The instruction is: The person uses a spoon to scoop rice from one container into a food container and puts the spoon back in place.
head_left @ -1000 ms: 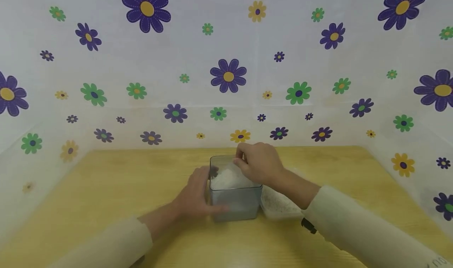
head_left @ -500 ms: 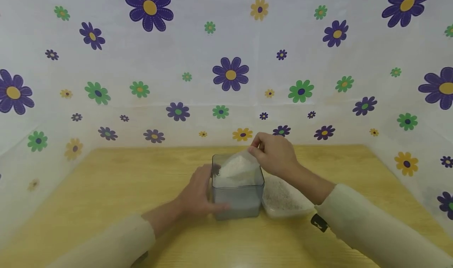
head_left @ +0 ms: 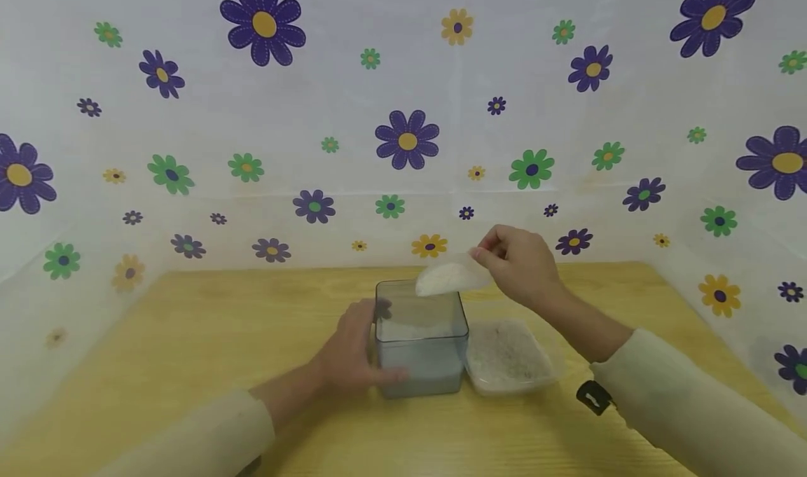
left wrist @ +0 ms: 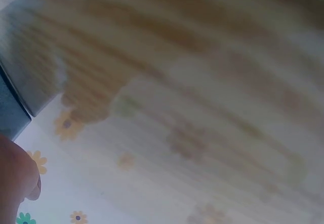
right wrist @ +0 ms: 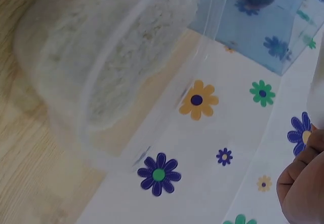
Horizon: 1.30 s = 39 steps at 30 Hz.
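Note:
In the head view, a clear grey-blue square bin stands upright on the table. My left hand rests against its near left corner, thumb stretched along the front and fingers along the left side. Up above the bin's right rim, my right hand pinches the edge of a thin, whitish, translucent piece with a rounded outline; its exact kind is unclear. Touching the bin on the right is a clear shallow tub with white, rice-like grains, seen closer in the right wrist view.
A wooden table carries both containers. Behind it and along both sides hangs a white sheet printed with purple, green and yellow flowers.
My right hand has risen out of the bin and moved right, lifting the whitish piece clear of the rim. The grains in the tub show more fully. My left hand stays put.

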Each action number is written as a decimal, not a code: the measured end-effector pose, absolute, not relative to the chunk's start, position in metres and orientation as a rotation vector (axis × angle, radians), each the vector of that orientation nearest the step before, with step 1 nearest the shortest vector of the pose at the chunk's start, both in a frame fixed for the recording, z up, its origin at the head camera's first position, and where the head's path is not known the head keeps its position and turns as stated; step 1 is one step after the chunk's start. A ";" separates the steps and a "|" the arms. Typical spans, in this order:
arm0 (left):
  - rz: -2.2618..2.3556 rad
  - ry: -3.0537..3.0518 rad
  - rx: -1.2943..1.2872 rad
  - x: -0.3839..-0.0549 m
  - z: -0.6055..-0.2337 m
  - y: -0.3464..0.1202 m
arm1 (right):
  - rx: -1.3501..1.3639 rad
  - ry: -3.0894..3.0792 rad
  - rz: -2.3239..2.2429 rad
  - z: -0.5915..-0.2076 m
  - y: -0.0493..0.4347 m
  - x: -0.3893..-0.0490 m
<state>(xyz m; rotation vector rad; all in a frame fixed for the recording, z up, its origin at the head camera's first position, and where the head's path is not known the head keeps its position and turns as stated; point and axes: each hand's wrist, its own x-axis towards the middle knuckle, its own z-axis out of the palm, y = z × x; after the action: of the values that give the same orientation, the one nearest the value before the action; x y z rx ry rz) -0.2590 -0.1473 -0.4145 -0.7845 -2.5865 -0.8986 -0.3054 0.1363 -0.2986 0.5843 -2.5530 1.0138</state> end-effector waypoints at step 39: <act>-0.975 -2.626 -0.764 -0.257 -0.410 -0.147 | 1.135 -1.774 -0.015 -0.283 0.204 -0.311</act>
<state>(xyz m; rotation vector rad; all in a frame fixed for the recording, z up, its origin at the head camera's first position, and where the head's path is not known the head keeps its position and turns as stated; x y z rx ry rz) -0.2570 -0.1473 -0.4097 -0.7642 -2.6257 -0.9747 -0.3109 0.2044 -0.2828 1.1352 -1.7740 -0.0150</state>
